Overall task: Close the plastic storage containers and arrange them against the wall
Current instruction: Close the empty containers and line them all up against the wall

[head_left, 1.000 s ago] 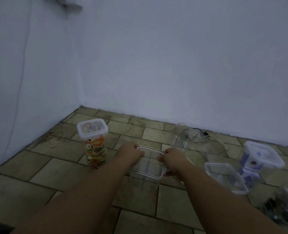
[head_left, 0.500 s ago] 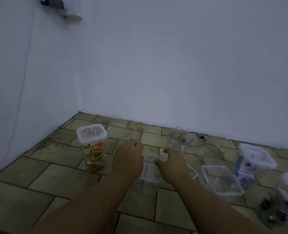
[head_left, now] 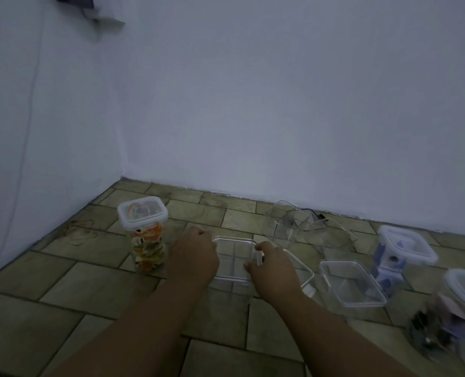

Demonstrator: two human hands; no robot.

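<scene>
A clear empty container (head_left: 234, 261) with a clear lid stands on the tiled floor between my hands. My left hand (head_left: 194, 253) presses on its left edge with curled fingers. My right hand (head_left: 270, 265) grips its right edge, thumb and finger on a lid clasp. To the left stands a tall closed container (head_left: 144, 235) filled with orange and green pieces. To the right lies a second clear container with a lid (head_left: 352, 284). Two open clear containers (head_left: 285, 223) sit near the back wall (head_left: 280, 104).
A closed container with purple contents (head_left: 400, 254) stands at the right, and another lidded one (head_left: 460, 303) sits blurred at the right edge. Rubber bands (head_left: 80, 232) lie near the left wall. A cable (head_left: 27, 131) runs down that wall from a socket.
Both hands lifted flat over the lid half a second ago, then returned to its two side edges. The camera tilted upward a little.
</scene>
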